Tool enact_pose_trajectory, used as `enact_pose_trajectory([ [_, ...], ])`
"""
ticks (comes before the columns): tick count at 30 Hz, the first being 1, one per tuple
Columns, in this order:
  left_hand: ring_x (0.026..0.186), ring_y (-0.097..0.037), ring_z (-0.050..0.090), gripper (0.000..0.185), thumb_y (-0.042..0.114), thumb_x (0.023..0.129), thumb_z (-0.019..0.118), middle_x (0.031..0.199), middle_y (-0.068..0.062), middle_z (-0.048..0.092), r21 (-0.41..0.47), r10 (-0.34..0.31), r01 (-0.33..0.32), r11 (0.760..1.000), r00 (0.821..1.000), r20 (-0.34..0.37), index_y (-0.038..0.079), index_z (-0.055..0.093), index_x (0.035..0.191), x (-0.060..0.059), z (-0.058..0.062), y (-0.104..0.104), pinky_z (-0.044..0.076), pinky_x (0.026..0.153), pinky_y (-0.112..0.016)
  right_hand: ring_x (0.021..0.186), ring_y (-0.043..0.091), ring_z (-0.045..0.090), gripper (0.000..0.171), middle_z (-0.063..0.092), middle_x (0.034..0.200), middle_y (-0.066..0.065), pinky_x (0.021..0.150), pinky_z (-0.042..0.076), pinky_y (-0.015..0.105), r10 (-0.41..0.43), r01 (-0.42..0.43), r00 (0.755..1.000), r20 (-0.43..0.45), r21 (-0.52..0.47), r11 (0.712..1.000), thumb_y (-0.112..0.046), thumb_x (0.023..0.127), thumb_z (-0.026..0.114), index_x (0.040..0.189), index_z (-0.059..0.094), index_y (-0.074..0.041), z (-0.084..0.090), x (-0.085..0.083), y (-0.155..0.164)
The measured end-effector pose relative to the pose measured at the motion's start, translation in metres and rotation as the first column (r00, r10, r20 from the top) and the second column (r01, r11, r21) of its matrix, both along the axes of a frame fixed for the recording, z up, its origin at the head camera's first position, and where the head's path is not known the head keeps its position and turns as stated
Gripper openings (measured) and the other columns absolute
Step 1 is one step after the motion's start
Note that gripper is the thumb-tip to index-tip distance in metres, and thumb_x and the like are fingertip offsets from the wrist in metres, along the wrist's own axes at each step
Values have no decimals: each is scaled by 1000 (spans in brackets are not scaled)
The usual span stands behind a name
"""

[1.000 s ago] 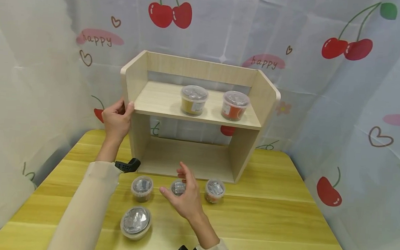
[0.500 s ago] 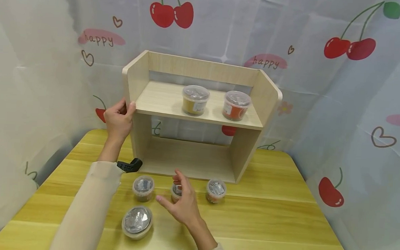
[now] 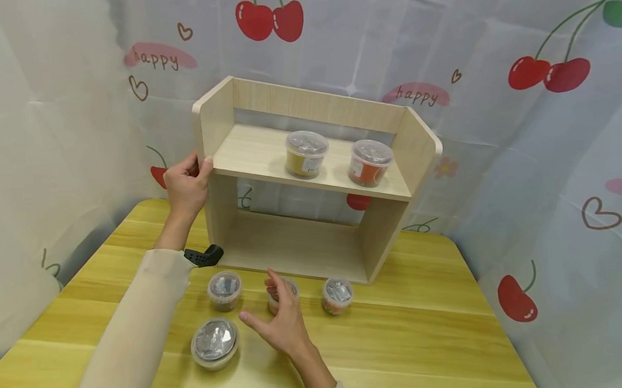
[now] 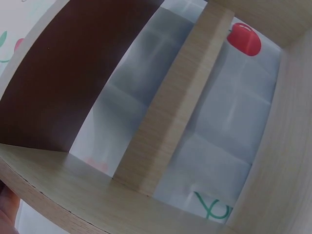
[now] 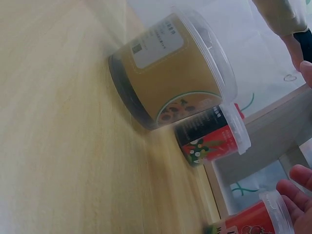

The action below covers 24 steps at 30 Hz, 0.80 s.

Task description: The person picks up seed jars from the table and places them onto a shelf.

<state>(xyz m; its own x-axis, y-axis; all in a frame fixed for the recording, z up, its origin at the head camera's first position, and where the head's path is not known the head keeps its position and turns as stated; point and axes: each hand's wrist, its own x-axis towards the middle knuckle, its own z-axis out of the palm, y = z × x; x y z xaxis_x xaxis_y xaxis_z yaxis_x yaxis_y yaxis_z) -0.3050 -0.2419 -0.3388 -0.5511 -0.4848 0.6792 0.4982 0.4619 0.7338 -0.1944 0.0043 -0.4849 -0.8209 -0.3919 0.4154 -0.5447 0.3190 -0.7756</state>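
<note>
The left hand [image 3: 186, 183] is raised at the end of an outstretched arm in a cream sleeve, fingers and thumb curled in a grip. The right hand [image 3: 279, 318] hangs lower, palm down, fingers spread and loosely bent, thumb pointing left.

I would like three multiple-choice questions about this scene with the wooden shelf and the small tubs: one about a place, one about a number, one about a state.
1. Where does the left hand rest?
A. on the left side panel of the light wooden shelf unit
B. on the yellow wooden table
C. on a tub

2. How many clear-lidded plastic tubs stand on the upper shelf board?
A. one
B. two
C. four

3. The right hand is:
A. a closed fist
B. flat on the table
C. fingers reaching onto the middle small tub

Answers: 1 A, fingers wrap the panel edge. 2 B, the yellow-filled tub and the orange-filled tub. 3 C, fingertips meet its lid.
</note>
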Motion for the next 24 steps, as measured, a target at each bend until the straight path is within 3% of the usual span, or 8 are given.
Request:
enact_pose_trajectory([
  [8,94,-15,69,36,24,93,66,111,-14,71,-12,3,-3,1000,1000,1,0,69,120,0,1,-1,52,79,-19,116,22,53,88,54,129,7,96,48,41,23,-24,999,-33,-17,1000,-42,80,80,151,36,-12,-3,1,-2],
  [16,88,-5,67,36,26,94,66,110,-14,71,-12,8,-8,1000,1000,3,0,70,119,3,1,1,52,77,-17,115,19,54,87,56,128,6,95,49,41,54,-54,997,-52,9,999,-44,79,80,147,40,-8,-5,5,-4],
  [24,91,-11,68,36,25,94,66,111,-14,71,-7,8,-8,1000,1000,13,0,70,119,1,0,0,52,79,-19,115,20,55,85,57,127,6,96,47,34,118,-116,990,-74,31,993,-42,78,81,147,41,-12,-10,7,-8],
])
